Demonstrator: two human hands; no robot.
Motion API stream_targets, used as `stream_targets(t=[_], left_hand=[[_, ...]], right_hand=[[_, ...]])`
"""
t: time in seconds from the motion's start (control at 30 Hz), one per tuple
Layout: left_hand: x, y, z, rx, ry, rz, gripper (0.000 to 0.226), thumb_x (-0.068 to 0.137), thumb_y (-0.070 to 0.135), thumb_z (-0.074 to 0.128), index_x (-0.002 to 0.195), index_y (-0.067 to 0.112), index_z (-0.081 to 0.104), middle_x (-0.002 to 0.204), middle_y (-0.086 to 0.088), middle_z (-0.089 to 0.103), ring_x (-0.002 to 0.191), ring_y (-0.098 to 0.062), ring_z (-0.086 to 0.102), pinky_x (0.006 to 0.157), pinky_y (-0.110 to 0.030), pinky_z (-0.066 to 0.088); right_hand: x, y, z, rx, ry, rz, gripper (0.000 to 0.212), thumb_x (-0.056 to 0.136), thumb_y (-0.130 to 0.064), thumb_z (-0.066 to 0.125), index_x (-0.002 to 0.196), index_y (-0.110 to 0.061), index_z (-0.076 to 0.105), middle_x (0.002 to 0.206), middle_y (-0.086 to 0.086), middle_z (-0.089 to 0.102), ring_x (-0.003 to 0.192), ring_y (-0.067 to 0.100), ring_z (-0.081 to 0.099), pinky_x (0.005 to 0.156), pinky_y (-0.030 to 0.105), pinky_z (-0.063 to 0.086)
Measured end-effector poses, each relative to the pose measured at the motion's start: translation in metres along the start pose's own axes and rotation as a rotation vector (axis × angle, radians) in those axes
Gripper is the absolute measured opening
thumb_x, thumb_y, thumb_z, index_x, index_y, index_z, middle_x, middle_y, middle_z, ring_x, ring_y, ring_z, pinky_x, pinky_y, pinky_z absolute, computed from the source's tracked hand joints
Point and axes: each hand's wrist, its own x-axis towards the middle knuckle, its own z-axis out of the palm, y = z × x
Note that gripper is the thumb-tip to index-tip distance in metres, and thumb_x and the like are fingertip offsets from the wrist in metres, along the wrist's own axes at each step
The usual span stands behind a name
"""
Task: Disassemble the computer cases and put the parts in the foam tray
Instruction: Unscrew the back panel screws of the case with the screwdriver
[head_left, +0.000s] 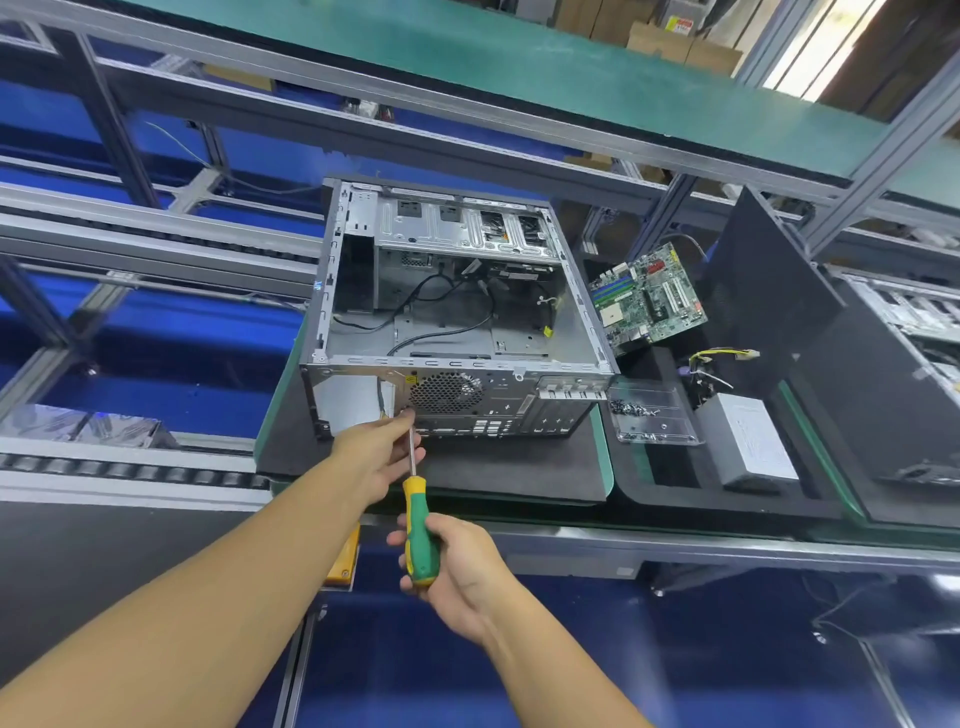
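Factory line all around, aluminium framing overhead and a roller conveyor running off on the left. Moving right, a black foam pad sits on the bench, likely there to cushion the metal and stop it sliding.

On it lies the computer case, on its side and open at the top, so the inside is easy to reach. It looks largely stripped: loose black cables and the drive cage at the far end. Its rear panel faces the person, which puts the rear screws square to the tool.

Now the action. The left hand is up against that rear panel, just left of the fan grille, fingers curled in around the shaft near the tip. My read is that it steadies the bit on a screw, though the screw itself is hidden.

The screwdriver runs from there back towards the person, and the right hand wraps its green and yellow handle in a closed grip, ready to turn.

Just right of the case, a clear plastic dish holds a scatter of screws, close by for quick drops. Beyond it the foam tray already carries parts: the motherboard propped at the far end, a yellow and black cable bundle, and the grey power supply in a near slot.

A black side panel leans at the tray's right edge. Far right, a second case waits.
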Motion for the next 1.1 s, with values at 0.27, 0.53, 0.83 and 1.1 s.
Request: stream_targets(t=[0.27,0.53,0.83,1.1], left_hand=[[-0.001,-0.003,0.004,0.112,-0.031,0.053,0.019,0.102,0.016,0.051,0.09,0.006,0.061,0.08,-0.007,0.063,0.074,-0.017,0.062,0.071,-0.033,0.054],[-0.021,-0.023,0.018,0.281,-0.006,-0.008,0.034,0.102,0.028,0.037,0.07,0.018,0.044,0.055,0.001,0.034,0.049,-0.016,0.036,0.049,-0.027,0.035],[-0.047,-0.078,0.173,0.905,-0.521,0.261,0.018,0.097,0.008,0.059,0.087,-0.001,0.07,0.072,-0.01,0.07,0.06,-0.017,0.068,0.056,-0.025,0.057],[0.01,-0.104,0.297,1.186,-0.193,0.7,0.013,0.095,0.012,0.064,0.1,0.016,0.075,0.096,-0.001,0.072,0.085,-0.015,0.067,0.079,-0.031,0.054]], right_hand=[[0.003,-0.003,-0.01,-0.187,0.003,-0.053,0.029,0.091,-0.014,0.069,0.114,-0.02,0.052,0.098,0.008,0.059,0.068,0.014,0.062,0.052,0.026,0.049],[-0.026,-0.029,-0.052,-0.122,-0.103,-0.197,0.024,0.08,-0.008,0.06,0.098,-0.02,0.049,0.082,0.002,0.053,0.054,0.014,0.048,0.039,0.02,0.024],[-0.074,-0.116,-0.167,0.188,-0.003,-0.575,0.019,0.081,-0.021,0.058,0.091,-0.018,0.042,0.072,0.001,0.049,0.043,0.013,0.039,0.038,0.02,0.029],[-0.104,-0.147,-0.278,0.096,0.175,-0.618,0.022,0.075,-0.028,0.066,0.084,-0.021,0.048,0.076,0.0,0.052,0.047,0.016,0.04,0.042,0.023,0.03]])
